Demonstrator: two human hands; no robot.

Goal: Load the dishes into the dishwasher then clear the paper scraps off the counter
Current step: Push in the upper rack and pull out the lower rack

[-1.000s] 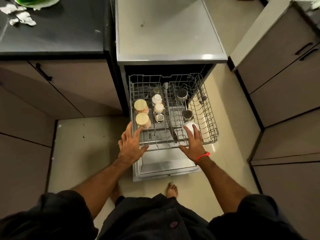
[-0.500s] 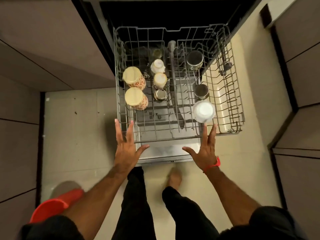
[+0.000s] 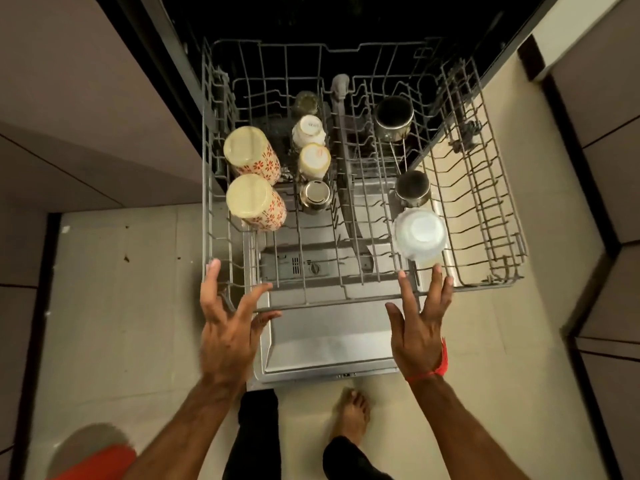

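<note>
The grey wire dishwasher rack (image 3: 498,237) is pulled out over the open door (image 3: 329,351). Upside down in it stand two cream mugs with red flowers (image 3: 252,178), small white and cream cups (image 3: 311,147), steel cups (image 3: 393,121) and a white bowl (image 3: 419,235). My left hand (image 3: 228,327) is at the rack's front left corner with fingers spread, holding nothing. My right hand (image 3: 420,323) is at the front rail just below the white bowl, fingers apart and empty.
Beige cabinet fronts (image 3: 69,98) flank the dishwasher on both sides. A red-orange object (image 3: 100,460) sits on the floor at lower left. My bare foot (image 3: 351,414) stands just in front of the door edge. The counter and paper scraps are out of view.
The view has tilted down and closer to the rack; the counter has left the frame. Both hands have come off the bowl and mug area to the rack's front rail.
</note>
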